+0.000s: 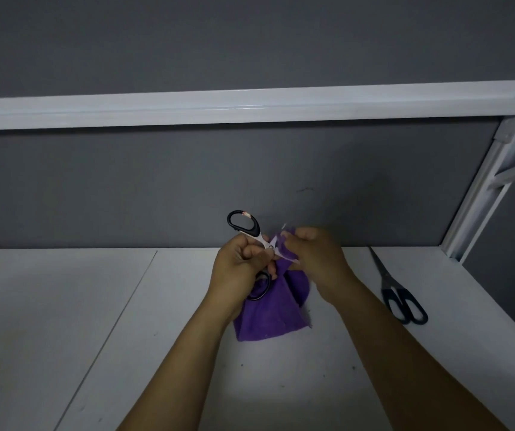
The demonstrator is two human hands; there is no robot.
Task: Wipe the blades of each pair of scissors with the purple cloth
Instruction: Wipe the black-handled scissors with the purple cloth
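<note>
White worktop, grey partition behind: one pair of scissors under wipe.
Fingers of the left hand curl round the black-handled scissors near the pivot. The right hand pinches the purple cloth over the hidden blades. Recommended: draw pivot to tip, cloth kept between skin and edge. Well right lie the second scissors.
</note>
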